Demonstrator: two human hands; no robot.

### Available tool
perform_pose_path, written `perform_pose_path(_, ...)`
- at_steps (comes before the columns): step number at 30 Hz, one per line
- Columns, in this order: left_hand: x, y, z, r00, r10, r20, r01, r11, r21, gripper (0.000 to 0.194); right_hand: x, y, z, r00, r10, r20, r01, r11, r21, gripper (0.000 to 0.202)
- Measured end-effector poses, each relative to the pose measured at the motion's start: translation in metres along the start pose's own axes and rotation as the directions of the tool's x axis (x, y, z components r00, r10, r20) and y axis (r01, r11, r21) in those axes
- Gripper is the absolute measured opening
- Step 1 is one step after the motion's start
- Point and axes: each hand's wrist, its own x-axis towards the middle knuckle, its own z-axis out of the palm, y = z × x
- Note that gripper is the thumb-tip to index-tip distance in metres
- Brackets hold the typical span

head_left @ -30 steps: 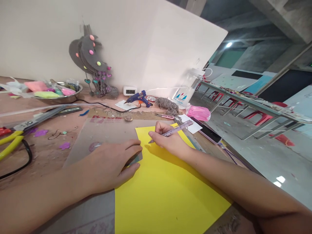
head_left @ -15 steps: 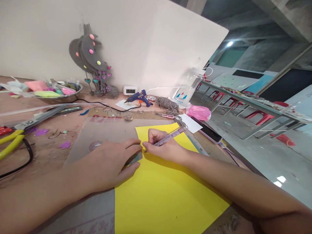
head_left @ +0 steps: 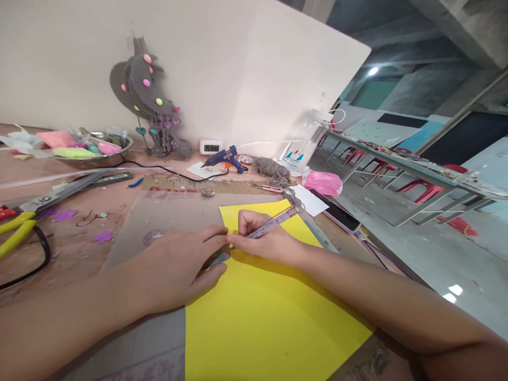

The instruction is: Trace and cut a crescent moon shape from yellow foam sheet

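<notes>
A sheet of yellow paper (head_left: 273, 317) lies on a translucent mat (head_left: 137, 233) on the table. My left hand (head_left: 180, 267) rests flat across the mat and the paper's left edge, fingers stretched out and thumb apart. In my right hand (head_left: 265, 238) is a patterned, pale purple pen (head_left: 272, 223), pinched between thumb and fingers and tilted up to the right. The hand leans on the upper part of the paper. Its fingertips are close beside my left fingertips, and they hide the pen's tip. A small dark mark shows low on the sheet.
Behind the paper lie a blue glue gun (head_left: 226, 159), grey yarn (head_left: 272, 170) and a small clock (head_left: 210, 147). A clear bottle (head_left: 299, 145) and a phone (head_left: 335, 210) are at the right. Large scissors (head_left: 59, 196) and a metal bowl (head_left: 119, 151) are at the left.
My right hand with the pen has shifted slightly left and down, closer to my left fingertips. My left hand keeps its place on the paper's edge. The view has moved a little.
</notes>
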Motion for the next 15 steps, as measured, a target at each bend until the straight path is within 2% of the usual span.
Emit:
perform_pose_path(6, -0.0001, 0.0010, -0.0015, 1.000, -0.002, 0.014, 0.002, 1.000, 0.025, 0.036, 0.0018, 0.0014, 0.0001, 0.994, -0.026, -0.106, 0.024, 0.999, -0.025, 0.031)
perform_pose_path(15, 0.0006, 0.0010, -0.0012, 1.000, -0.001, 0.014, 0.001, 1.000, 0.017, 0.036, 0.0005, -0.0003, -0.0002, 0.998, -0.041, -0.051, 0.037, 0.996, -0.082, 0.030)
